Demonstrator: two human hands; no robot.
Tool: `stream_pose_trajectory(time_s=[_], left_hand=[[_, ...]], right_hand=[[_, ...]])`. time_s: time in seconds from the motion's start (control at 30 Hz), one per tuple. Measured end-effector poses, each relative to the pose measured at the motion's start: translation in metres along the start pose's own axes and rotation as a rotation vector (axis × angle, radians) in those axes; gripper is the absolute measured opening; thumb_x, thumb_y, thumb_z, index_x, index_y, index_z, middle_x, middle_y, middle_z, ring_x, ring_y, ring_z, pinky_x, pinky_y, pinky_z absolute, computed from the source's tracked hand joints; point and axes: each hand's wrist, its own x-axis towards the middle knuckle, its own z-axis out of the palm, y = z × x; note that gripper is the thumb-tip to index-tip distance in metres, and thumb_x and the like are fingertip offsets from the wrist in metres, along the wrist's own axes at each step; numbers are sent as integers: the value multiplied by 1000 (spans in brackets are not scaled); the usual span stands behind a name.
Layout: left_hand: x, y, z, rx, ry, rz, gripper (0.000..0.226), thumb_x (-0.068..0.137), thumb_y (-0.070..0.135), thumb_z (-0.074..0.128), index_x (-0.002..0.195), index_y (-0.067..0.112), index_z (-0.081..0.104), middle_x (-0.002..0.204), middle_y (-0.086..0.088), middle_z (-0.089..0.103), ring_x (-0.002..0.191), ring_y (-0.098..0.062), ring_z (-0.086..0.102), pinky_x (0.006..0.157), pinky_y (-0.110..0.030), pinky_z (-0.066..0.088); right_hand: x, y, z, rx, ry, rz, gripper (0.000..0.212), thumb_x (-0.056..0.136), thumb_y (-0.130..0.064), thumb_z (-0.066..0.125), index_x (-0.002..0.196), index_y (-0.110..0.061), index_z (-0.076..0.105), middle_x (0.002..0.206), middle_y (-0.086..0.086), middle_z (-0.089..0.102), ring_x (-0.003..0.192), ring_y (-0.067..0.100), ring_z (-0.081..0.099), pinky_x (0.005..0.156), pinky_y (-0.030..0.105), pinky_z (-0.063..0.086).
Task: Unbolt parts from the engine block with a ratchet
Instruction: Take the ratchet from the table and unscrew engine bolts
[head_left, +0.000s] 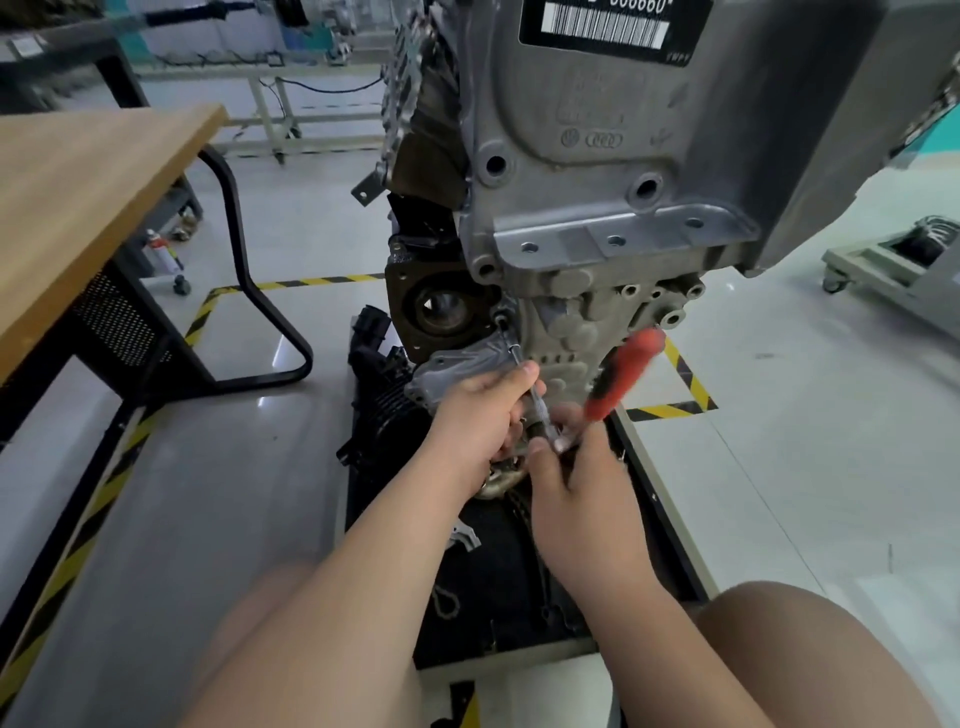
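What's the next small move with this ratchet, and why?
Probably swing the red handle through one loosening stroke: the extension tip sits on the bolt, the left hand steadies it, and the right hand grips the ratchet head.

— What can't you make out around the grip?
— The ratchet (626, 371): its red handle, rising up and right from the right hand (576, 467), is smeared by blur, and its head is mostly buried between that hand and the left hand (483, 415).
— And at the far end of the extension bar (511, 358)?
— The bolt (501, 319) there is too small to read. Above the grip, the engine block (597, 171) runs off the top edge, which cuts through its barcode label (605, 26).
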Motion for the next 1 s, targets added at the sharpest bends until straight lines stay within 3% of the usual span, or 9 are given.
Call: stream_pose_trajectory(time_s=[0.1,0.23,0.33,0.43,0.57,0.73,0.83,0.9,1.0], left_hand=[[1,0,-2,8,-18,-24,51,96,34,55,47,24,66,47,8,38,37,-6,30,37,-16,25],[1,1,-7,-20,-97,-27,41,99,35,50,69,21,75,47,8,38,37,-7,32,36,-16,26],[0,1,-13,-63,-181,-45,44,101,34,45,74,22,78,46,8,39,37,-7,38,38,-16,30],[-1,-1,-19,-89,-234,-44,41,101,31,45,79,20,78,47,8,39,37,-7,42,39,-16,36],[-4,-4,-20,-92,-188,-15,30,100,27,48,84,14,70,46,8,41,36,-6,42,37,-15,36],[-4,-7,-12,-10,-106,13,29,98,27,52,79,12,68,46,8,42,36,-6,38,34,-17,33],[-5,-5,-9,-12,-73,17,32,97,26,56,89,-5,62,45,12,54,42,0,52,41,-13,39],[-7,-4,-9,7,-49,26,32,96,29,58,87,-1,64,48,12,57,42,0,53,43,-15,40],[-11,0,-10,-10,-38,-34,35,95,35,57,67,18,70,49,6,47,33,-9,46,34,-17,36]], right_hand=[[1,2,7,30,-16,0,12,97,-32,46,98,-43,44,80,-20,62,72,-2,58,55,13,41],[1,-11,12,797,-99,444,27,103,-29,41,94,-10,59,60,0,53,44,15,46,48,27,43],[-1,-20,10,1261,-319,677,47,100,-46,36,80,-11,61,54,1,44,39,15,37,45,26,42],[-1,-23,9,1444,-405,751,42,91,-50,43,74,-14,58,50,-2,40,36,13,36,43,25,43],[-1,-19,15,1340,-327,723,44,98,-43,41,72,-13,61,50,1,43,37,14,38,44,24,42],[-1,-5,17,423,32,241,20,102,-27,44,100,-13,58,65,-6,64,55,8,58,53,26,47],[0,5,16,39,64,-27,13,99,-30,48,112,-27,49,79,-17,62,79,-2,59,63,21,46],[0,0,18,203,29,37,12,101,-27,46,109,-23,53,71,-14,62,64,4,59,56,21,46],[0,-14,17,1026,-135,450,31,105,-28,37,91,-12,60,59,-1,48,44,13,43,47,27,45]])
